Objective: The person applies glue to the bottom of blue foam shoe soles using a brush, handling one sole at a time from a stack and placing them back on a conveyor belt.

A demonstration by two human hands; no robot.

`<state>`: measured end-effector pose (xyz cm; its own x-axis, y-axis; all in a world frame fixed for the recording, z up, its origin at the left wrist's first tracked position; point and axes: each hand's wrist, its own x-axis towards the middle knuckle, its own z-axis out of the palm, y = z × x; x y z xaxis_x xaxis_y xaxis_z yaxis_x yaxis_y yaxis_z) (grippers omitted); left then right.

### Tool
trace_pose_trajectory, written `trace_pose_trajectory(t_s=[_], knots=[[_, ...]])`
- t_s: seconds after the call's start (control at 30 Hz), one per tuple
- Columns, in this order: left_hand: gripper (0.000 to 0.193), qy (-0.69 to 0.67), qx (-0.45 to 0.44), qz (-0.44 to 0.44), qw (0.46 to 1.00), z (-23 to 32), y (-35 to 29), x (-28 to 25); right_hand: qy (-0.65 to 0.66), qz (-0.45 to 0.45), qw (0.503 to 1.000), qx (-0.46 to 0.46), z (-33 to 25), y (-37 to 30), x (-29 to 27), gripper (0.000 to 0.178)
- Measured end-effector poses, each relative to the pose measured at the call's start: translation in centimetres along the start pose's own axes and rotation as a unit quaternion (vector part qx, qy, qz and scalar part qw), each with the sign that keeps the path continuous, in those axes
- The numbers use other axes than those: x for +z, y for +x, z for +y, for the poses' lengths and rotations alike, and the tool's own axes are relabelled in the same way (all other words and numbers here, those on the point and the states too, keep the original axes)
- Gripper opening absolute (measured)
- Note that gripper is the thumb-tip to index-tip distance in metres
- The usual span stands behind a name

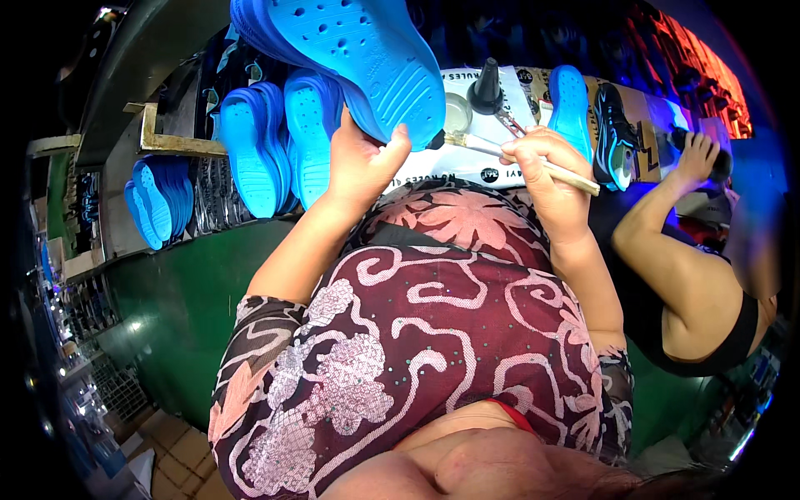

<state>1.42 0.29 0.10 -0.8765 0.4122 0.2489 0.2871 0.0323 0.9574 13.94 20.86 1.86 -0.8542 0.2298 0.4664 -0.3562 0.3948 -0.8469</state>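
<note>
My left hand point(360, 162) grips the heel end of a stack of bright blue insoles point(367, 58), raised before me with the holed face of the front one turned my way. Its thumb presses on the heel edge. In my right hand point(552, 171) is a brush point(492, 145) with a pale wooden handle, held between thumb and fingers. The bristle end points left, close to the insoles' heel; whether it touches them I cannot tell. Behind the brush sit a shallow round dish point(457, 112), a black cone-shaped container point(487, 87) and a red-handled tool point(509, 123).
More blue insoles stand in stacks at left point(250, 150), and a single blue insole point(569, 104) stands at right beside a black shoe point(614, 137). White printed sheeting point(433, 171) covers the worktop. A co-worker's arm point(675, 225) reaches in on the right, holding a dark shoe.
</note>
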Motion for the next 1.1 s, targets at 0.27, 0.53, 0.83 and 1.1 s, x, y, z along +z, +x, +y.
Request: trace_pose_trajectory(t_s=[0.27,0.53,0.83,1.1], knots=[[0.051,0.052,0.098,-0.001,0.994,-1.1,-0.3,0.3,-0.127,0.003,0.984,-0.125,0.3,1.3,1.9,0.012],[0.044,0.116,0.155,-0.026,0.981,-1.7,-0.5,-0.3,-0.149,0.033,0.981,-0.121,0.1,1.1,1.1,0.016],[0.054,0.097,0.193,0.001,0.976,-2.1,-0.1,-0.1,-0.185,0.019,0.973,-0.139,0.1,1.5,1.4,0.014],[0.046,0.081,0.118,-0.031,0.989,-1.6,-0.7,0.1,-0.176,-0.035,0.968,-0.178,0.0,1.4,1.7,0.012]])
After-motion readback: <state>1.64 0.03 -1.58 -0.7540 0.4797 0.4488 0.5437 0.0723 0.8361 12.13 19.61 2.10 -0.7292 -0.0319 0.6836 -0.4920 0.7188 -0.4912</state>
